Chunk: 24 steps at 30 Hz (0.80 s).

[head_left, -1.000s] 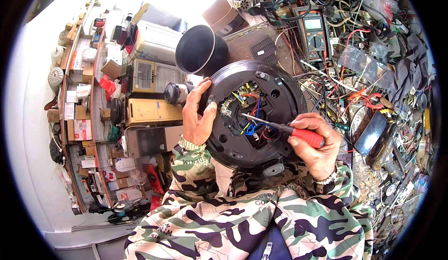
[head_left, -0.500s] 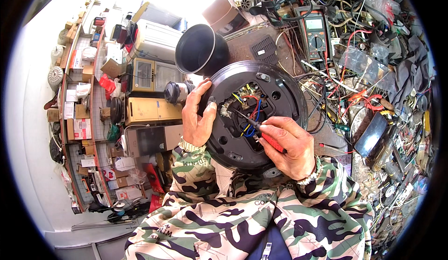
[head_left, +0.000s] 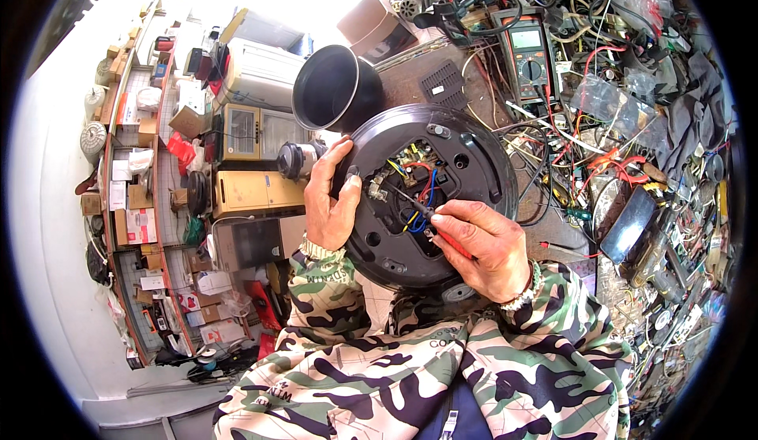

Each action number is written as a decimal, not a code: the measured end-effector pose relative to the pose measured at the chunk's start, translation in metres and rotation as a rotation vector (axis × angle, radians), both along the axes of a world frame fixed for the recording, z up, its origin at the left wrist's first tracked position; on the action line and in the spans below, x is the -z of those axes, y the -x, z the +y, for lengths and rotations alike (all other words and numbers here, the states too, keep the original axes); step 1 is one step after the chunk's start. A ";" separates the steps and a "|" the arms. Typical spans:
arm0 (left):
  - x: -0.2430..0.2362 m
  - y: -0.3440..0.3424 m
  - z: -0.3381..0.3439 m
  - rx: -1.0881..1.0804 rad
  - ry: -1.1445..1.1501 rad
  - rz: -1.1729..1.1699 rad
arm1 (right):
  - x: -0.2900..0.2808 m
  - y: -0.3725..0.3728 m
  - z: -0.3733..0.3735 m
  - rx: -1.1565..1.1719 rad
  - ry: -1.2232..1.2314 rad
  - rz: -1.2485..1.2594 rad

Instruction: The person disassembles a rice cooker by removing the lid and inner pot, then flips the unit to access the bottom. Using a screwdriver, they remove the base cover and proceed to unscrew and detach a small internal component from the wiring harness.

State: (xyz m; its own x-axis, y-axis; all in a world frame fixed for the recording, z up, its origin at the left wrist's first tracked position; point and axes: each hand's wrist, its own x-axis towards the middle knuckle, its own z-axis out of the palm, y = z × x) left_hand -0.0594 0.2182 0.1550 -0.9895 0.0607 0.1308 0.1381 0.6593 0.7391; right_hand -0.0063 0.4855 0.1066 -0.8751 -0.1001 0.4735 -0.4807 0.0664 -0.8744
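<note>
My left hand (head_left: 332, 203) grips the left rim of a round black appliance base (head_left: 474, 163), held bottom side up with its middle opening showing a circuit board (head_left: 414, 158) and blue, red and yellow wires (head_left: 430, 189). My right hand (head_left: 489, 250) is closed on a red-handled screwdriver (head_left: 452, 244), whose thin shaft points up-left to a small metal fitting (head_left: 377, 189) at the left of the opening; exact contact is unclear. A black inner pot (head_left: 326, 88) stands just behind the base.
A multimeter (head_left: 527, 57), tangled cables, a phone (head_left: 628, 227) and dense electronic parts cover the right. A dark lidded jar (head_left: 296, 161) stands left of the base. Shelves with boxes (head_left: 142, 227) line the left wall; a yellow cabinet (head_left: 253, 191) sits nearer.
My right hand has moved left and inward with the screwdriver, now over the lower part of the opening. My left hand stays on the rim, shifted only slightly.
</note>
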 end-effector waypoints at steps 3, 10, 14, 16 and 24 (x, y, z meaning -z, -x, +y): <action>0.000 0.001 -0.001 0.006 0.007 0.000 | -0.001 0.000 0.001 0.006 0.004 -0.011; 0.001 0.001 -0.002 0.006 0.018 0.007 | -0.001 0.001 0.001 0.011 0.024 -0.015; 0.001 0.002 -0.003 0.005 0.030 0.007 | -0.003 0.000 0.002 0.010 0.014 -0.029; 0.001 0.002 -0.004 0.010 0.039 0.015 | -0.005 0.000 0.001 0.012 0.009 -0.042; 0.000 0.001 -0.001 0.001 0.024 0.017 | -0.004 0.000 0.000 0.027 0.011 -0.058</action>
State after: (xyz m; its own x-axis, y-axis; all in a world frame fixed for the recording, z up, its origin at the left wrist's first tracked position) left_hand -0.0608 0.2173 0.1551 -0.9872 0.0652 0.1459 0.1512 0.6764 0.7208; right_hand -0.0062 0.4850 0.1102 -0.9033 -0.0709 0.4231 -0.4276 0.0694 -0.9013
